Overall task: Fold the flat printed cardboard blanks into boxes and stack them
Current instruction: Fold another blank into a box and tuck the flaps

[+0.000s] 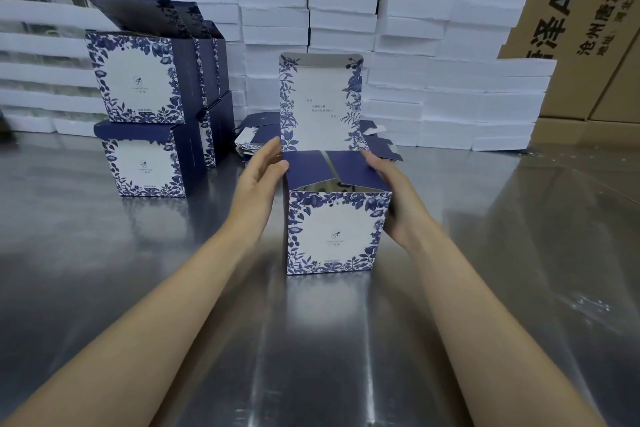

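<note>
A blue-and-white floral printed box (pixel 334 232) stands upright on the steel table, its lid flap raised behind it and two dark blue side flaps folded inward over the opening. My left hand (pixel 261 172) lies flat against the box's left side, fingers straight. My right hand (pixel 391 194) presses the right side flap and wall with extended fingers. Finished boxes (pixel 138 80) stand stacked two high at the left, their lids up. Flat blanks (pixel 254 140) lie in a pile behind the box, partly hidden.
White foam blocks (pixel 433 73) are stacked in rows across the back of the steel table (pixel 485 288). Brown shipping cartons (pixel 571 10) with printed characters rise behind them at the right.
</note>
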A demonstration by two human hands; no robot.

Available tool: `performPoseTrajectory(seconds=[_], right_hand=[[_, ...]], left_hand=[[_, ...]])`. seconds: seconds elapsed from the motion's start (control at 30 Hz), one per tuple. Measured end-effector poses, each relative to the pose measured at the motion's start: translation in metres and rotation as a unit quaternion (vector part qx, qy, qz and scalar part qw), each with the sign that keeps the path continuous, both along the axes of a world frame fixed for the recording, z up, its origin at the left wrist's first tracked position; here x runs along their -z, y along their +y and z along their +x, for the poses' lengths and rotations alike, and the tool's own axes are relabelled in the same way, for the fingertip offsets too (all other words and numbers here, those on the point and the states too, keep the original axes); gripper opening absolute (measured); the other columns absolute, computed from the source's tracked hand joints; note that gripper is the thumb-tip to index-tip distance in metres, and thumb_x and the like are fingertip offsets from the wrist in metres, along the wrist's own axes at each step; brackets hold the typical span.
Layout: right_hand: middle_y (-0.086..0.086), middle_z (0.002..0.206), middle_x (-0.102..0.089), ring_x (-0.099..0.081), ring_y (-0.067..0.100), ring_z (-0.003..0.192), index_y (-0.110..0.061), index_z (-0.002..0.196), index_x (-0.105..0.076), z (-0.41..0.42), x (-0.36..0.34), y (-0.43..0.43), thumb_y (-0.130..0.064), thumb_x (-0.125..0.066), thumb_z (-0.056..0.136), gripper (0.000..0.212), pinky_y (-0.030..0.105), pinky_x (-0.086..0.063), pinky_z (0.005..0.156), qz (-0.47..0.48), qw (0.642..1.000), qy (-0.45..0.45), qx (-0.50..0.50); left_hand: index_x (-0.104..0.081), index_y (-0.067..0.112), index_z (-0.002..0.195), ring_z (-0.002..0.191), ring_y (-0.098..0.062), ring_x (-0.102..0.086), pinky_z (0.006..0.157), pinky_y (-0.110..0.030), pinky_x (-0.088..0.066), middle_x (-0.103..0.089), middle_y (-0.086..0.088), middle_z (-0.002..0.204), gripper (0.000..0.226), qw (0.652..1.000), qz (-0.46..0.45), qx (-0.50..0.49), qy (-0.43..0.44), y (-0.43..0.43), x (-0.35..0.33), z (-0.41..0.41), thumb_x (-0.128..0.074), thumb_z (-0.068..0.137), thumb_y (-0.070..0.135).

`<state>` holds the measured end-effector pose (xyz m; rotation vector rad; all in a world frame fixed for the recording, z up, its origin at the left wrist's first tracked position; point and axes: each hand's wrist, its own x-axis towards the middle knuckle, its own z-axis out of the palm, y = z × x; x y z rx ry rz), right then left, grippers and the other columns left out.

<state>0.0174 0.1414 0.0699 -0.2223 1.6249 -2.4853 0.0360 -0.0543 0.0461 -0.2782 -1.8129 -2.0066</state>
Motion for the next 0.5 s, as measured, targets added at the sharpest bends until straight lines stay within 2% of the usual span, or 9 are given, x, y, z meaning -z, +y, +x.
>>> performPoseTrajectory(seconds=[0.07,0.2,0.3,0.33,0.37,0.43,0.5], right_hand=[[0.0,0.123,-0.067,-0.063,0.019,0.112,-0.022,0.126,-0.059,-0.0007,0.001,-0.0049,-0.021,-0.051,0.097,0.03,0.032,-0.048,0.097,-0.013,1.0,0.01,0.012],[0.002,0.125,-0.063,-0.06,0.02,0.112,-0.023,0.11,-0.062,-0.0024,-0.0018,-0.0101,-0.01,-0.047,0.095,0.025,0.032,-0.048,0.094,0.022,0.995,0.047,0.081],[0.001,0.119,-0.067,-0.06,0.021,0.111,-0.018,0.095,-0.064,-0.0033,0.0014,-0.0094,-0.007,-0.045,0.096,0.021,0.033,-0.045,0.093,0.042,0.988,0.112,0.099],[-0.001,0.118,-0.067,-0.06,0.018,0.114,-0.017,0.09,-0.063,-0.0035,0.0031,-0.009,-0.006,-0.044,0.097,0.023,0.03,-0.044,0.097,0.06,0.982,0.143,0.112],[-0.001,0.117,-0.067,-0.059,0.014,0.115,-0.017,0.086,-0.063,-0.0033,0.0045,-0.0093,-0.005,-0.044,0.097,0.025,0.026,-0.043,0.098,0.076,0.974,0.171,0.126],[-0.002,0.117,-0.067,-0.061,0.007,0.107,-0.017,0.082,-0.064,-0.0043,0.0068,-0.0107,-0.005,-0.043,0.095,0.028,0.014,-0.045,0.087,0.093,0.967,0.189,0.142],[-0.004,0.114,-0.069,-0.064,0.006,0.096,-0.017,0.081,-0.069,-0.006,0.0062,-0.0107,-0.008,-0.046,0.093,0.028,0.011,-0.047,0.074,0.091,0.972,0.167,0.141]], left_hand=[[-0.044,0.02,0.144,0.126,0.003,-0.048,0.097,-0.008,-0.041,-0.051,0.008,0.141,0.047,1.0,0.013,-0.005,0.015,-0.0017,0.0004,-0.0027,-0.048,0.099,0.01],[-0.043,0.019,0.143,0.12,0.0,-0.052,0.095,-0.012,-0.042,-0.058,0.008,0.128,0.049,0.998,0.005,-0.022,0.061,-0.0001,-0.0005,-0.0032,-0.044,0.098,0.0],[-0.059,0.027,0.118,0.106,-0.011,-0.055,0.101,-0.033,-0.043,-0.061,0.003,0.11,0.038,0.997,-0.004,-0.027,0.079,0.0005,-0.0027,-0.0029,-0.044,0.097,-0.001],[-0.064,0.027,0.105,0.105,-0.012,-0.055,0.102,-0.036,-0.042,-0.06,0.002,0.108,0.034,0.995,-0.032,-0.039,0.088,0.0001,-0.003,-0.0028,-0.044,0.095,0.002],[-0.066,0.026,0.095,0.106,-0.011,-0.055,0.101,-0.032,-0.041,-0.06,0.003,0.106,0.03,0.992,-0.061,-0.045,0.098,-0.0009,-0.0023,-0.0025,-0.042,0.092,0.007],[-0.066,0.022,0.09,0.111,-0.009,-0.054,0.101,-0.024,-0.036,-0.06,0.004,0.109,0.03,0.99,-0.087,-0.037,0.108,-0.0023,0.0004,-0.0009,-0.037,0.09,0.015],[-0.066,0.02,0.098,0.119,-0.011,-0.052,0.108,-0.029,-0.034,-0.06,0.003,0.117,0.034,0.99,-0.096,-0.017,0.106,-0.0046,0.0034,-0.0002,-0.033,0.094,0.023]])
